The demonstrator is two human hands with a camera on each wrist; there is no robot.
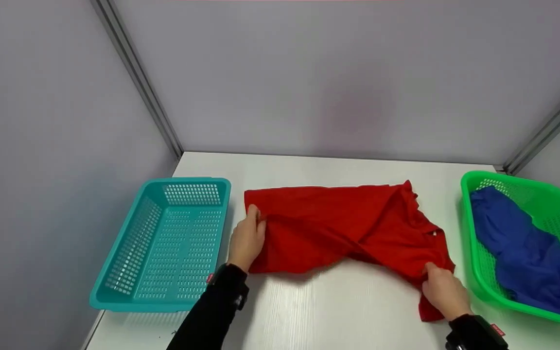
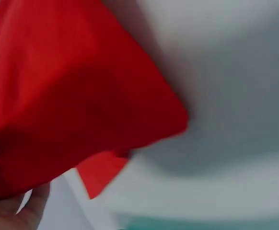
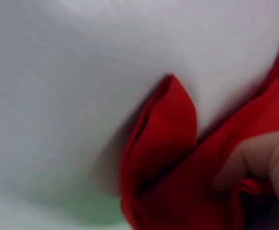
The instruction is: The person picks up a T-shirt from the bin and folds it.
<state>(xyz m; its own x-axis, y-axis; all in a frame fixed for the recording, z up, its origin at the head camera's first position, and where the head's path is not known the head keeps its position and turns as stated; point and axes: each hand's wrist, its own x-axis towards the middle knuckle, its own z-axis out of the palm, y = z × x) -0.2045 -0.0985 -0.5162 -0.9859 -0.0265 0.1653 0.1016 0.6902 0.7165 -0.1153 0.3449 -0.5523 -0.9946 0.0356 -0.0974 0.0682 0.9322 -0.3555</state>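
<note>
A red cloth garment (image 1: 328, 218) lies spread and partly folded across the white table, with creases running toward its right end. My left hand (image 1: 248, 239) pinches its left edge between thumb and fingers; in the left wrist view the fingers (image 2: 34, 206) are at the underside of the red fabric (image 2: 82, 91). At the lower right, my right hand (image 1: 446, 291) grips the garment near a corner that hangs toward the front. In the right wrist view, thumb and finger (image 3: 254, 155) pinch a fold of the red fabric (image 3: 163, 139).
A teal perforated basket (image 1: 161, 308) stands at the left with nothing in it. At the right is a green basket (image 1: 474, 253) holding a crumpled blue cloth (image 1: 528, 248). Grey panels (image 1: 309, 82) rise behind the table (image 1: 309, 311) and at both sides.
</note>
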